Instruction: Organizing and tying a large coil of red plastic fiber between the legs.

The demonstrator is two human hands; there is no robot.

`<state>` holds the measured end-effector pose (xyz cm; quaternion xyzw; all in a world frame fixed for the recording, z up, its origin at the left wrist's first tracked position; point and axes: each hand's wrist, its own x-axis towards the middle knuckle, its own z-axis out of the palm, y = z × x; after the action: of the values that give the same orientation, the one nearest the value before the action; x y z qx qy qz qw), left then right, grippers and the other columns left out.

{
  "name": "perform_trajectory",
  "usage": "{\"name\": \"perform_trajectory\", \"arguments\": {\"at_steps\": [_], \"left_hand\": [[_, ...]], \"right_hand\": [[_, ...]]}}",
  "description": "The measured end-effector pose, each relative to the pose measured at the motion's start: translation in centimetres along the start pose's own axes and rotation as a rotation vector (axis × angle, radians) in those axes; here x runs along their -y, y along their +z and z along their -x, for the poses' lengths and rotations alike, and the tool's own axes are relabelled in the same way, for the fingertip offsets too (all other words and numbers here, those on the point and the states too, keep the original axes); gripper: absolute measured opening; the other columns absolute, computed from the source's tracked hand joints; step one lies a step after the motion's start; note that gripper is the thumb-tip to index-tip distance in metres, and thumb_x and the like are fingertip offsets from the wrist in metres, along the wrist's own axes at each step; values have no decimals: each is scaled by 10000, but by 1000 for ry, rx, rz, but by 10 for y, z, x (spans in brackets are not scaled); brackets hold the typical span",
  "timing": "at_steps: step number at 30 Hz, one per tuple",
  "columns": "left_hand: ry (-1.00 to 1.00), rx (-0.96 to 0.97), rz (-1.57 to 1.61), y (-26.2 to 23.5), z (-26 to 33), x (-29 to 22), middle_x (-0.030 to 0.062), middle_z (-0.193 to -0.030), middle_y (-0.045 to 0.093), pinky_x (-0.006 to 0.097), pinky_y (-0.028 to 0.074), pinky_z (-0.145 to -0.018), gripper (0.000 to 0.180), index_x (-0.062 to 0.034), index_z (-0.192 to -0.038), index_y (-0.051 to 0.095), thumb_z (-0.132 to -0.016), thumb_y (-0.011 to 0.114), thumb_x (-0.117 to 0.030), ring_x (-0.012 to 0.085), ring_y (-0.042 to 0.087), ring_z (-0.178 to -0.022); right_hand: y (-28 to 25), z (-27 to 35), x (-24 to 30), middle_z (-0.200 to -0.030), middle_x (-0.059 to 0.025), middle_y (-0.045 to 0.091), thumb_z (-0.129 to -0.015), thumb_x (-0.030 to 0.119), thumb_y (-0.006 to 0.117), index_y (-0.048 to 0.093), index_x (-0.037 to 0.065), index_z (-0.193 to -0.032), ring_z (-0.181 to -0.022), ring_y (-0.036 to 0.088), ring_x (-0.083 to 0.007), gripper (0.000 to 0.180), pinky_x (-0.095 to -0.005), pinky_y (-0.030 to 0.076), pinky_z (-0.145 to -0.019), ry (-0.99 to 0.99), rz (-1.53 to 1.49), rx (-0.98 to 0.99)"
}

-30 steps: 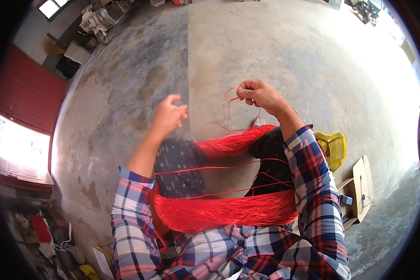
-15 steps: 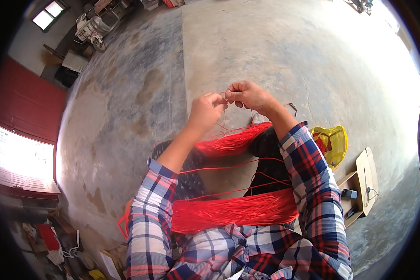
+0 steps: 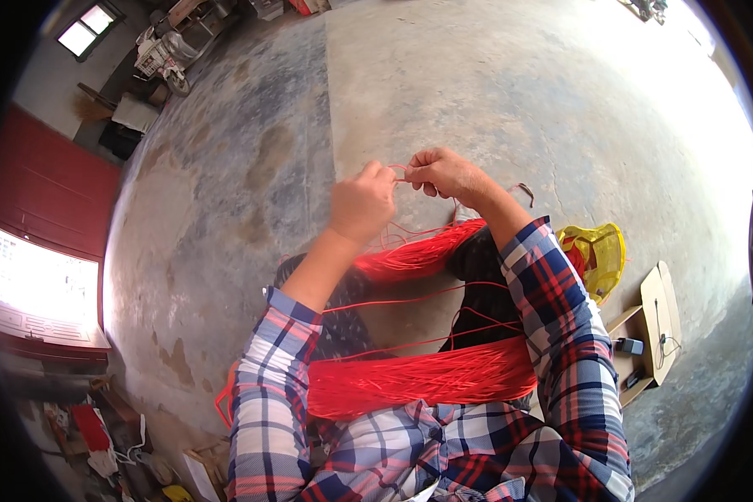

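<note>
Out in front of my knees, my left hand [image 3: 363, 201] and my right hand [image 3: 445, 176] are raised close together, a small gap between them. A thin red cord [image 3: 399, 180] spans that gap, and both hands pinch it. Below them a bundle of red cords [image 3: 418, 253] lies across my knees. A second, thicker bundle of red cords [image 3: 422, 378] rests over my lap, between my forearms. Single red strands [image 3: 393, 301] run between my legs from side to side. The tips of my left fingers are partly hidden behind the hand.
To my right stand a yellow mesh basket [image 3: 608, 255] with red stuff in it and an open cardboard box [image 3: 659, 322] holding a small dark device. A dark strip [image 3: 525, 194] lies on the concrete floor [image 3: 443, 75]. Clutter [image 3: 100, 435] sits at the lower left.
My left hand has moved slightly left and turned, so the fingertips of the two hands, touching before, are now apart with cord between them. My right hand has hardly moved.
</note>
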<state>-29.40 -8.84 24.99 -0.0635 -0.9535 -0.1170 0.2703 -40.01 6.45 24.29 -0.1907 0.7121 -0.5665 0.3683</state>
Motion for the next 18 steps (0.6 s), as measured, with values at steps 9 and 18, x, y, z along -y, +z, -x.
{"name": "perform_trajectory", "arguments": {"at_steps": [9,18], "left_hand": [[-196,-39,413,2,2,0,89,-731,597,303,445,-508,79,-67,-751,654,-716,691,-6,221,576,-555],[5,21,19,1,4,-3,74,-733,597,323,469,-529,100,-71,-695,589,-689,675,-21,245,596,-586]], "right_hand": [[0,-6,-5,-678,-15,578,-768,196,600,641,54,-793,-539,481,-97,150,-250,317,-422,25,-12,-14],[5,-5,-3,-654,-31,597,-757,179,597,657,33,-760,-559,516,-121,158,-277,408,-494,41,70,-71]]}}
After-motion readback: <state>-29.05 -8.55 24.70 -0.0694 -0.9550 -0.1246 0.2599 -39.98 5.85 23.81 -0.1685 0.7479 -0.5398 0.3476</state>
